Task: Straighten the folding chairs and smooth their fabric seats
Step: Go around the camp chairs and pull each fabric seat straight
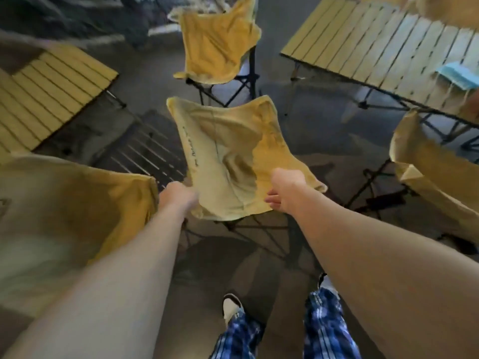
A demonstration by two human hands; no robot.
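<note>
Chair (233, 156) with a rumpled yellow fabric seat stands on the floor (145, 81) straight ahead of the person, among other chairs and between two slatted tabletops. Left hand (178, 196) grips the seat's near left edge, fingers curled on the cloth. Right hand (285, 189) holds the near right edge, fingers partly tucked under the fabric. Image is blurred.

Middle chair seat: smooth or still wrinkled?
Still wrinkled. The middle chair's seat sags with deep creases through its centre, while the left hand and right hand grip its near edge.
</note>
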